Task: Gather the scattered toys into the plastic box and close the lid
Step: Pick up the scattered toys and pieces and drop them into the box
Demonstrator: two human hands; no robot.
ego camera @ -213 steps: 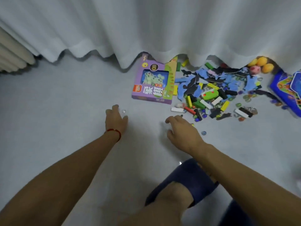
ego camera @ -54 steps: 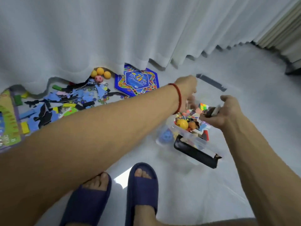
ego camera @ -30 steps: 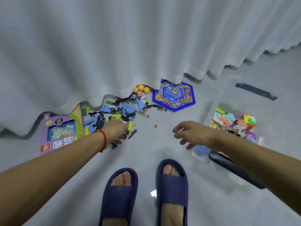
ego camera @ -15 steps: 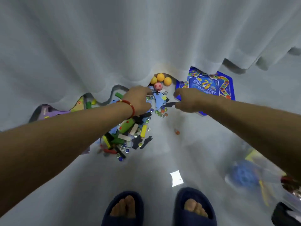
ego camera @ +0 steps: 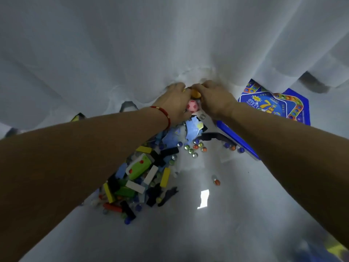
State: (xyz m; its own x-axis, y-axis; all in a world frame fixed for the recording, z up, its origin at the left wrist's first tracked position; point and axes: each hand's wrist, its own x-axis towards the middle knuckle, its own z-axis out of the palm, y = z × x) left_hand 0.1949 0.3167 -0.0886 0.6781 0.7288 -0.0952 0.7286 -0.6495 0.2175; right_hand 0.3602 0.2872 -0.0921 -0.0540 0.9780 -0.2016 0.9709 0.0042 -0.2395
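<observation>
Both hands — left hand (ego camera: pixel 174 100) and right hand (ego camera: pixel 213 99) — curl their fingers round the small balls (ego camera: pixel 192 106) at the curtain (ego camera: pixel 132 53); they look light, smooth, liable to roll — best cupped from both sides.

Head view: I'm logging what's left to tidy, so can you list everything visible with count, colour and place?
Curtain: one, white, hangs across the top, hem on the floor.
Balls: one pink with red spots and at least one yellow, between the hands at the hem.
Blocks: many, yellow, white, black, green, red, piled at centre.
Marbles: many, mixed colours, scattered right of the pile.
Foam pieces: several, blue and black, below the balls.
Game board: one, blue, at right.
Floor: pale grey.
Bracelet: one, red, left wrist.
Left hand, right hand: cupped round the balls.
</observation>
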